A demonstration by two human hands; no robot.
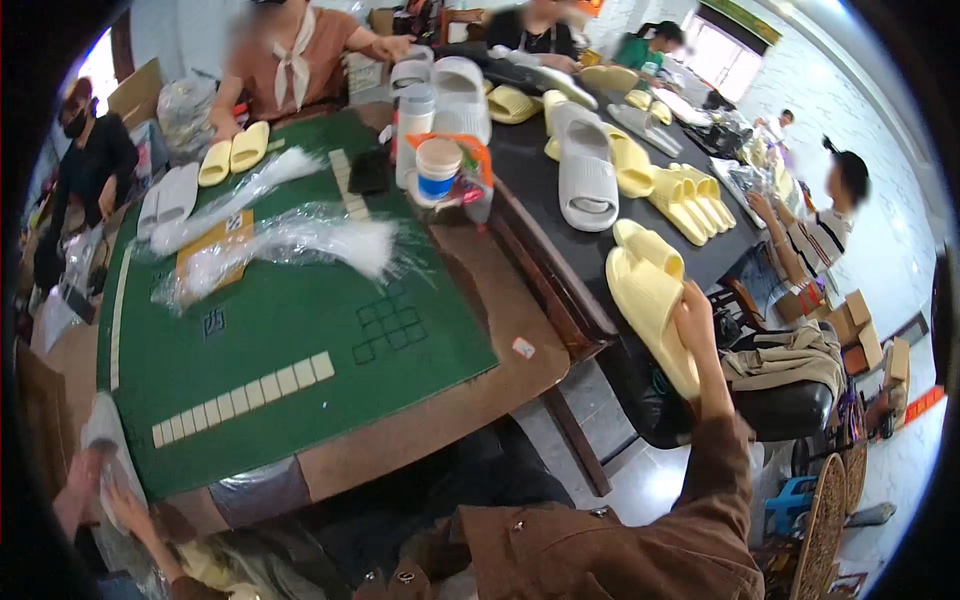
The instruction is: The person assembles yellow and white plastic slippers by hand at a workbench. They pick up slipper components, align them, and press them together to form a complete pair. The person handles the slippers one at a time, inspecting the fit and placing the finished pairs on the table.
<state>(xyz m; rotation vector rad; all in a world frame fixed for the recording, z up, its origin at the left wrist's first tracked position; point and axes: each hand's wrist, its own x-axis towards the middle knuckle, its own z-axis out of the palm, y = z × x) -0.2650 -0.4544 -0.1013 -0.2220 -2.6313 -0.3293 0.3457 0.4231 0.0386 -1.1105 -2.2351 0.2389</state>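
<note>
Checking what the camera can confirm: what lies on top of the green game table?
On the green game table lie clear plastic bags, rows of pale tiles and a pair of yellow slippers. The felt under the bags is hidden by glare.

A pale yellow, thick-soled foam slide sandal (pixel 650 310) is tilted on edge at the near rim of the dark table, its flat sole turned toward the camera, toe end low and to the right. A second pale yellow foam slide (pixel 650 245) lies just behind it, touching it, strap side up on the dark tabletop.
</note>
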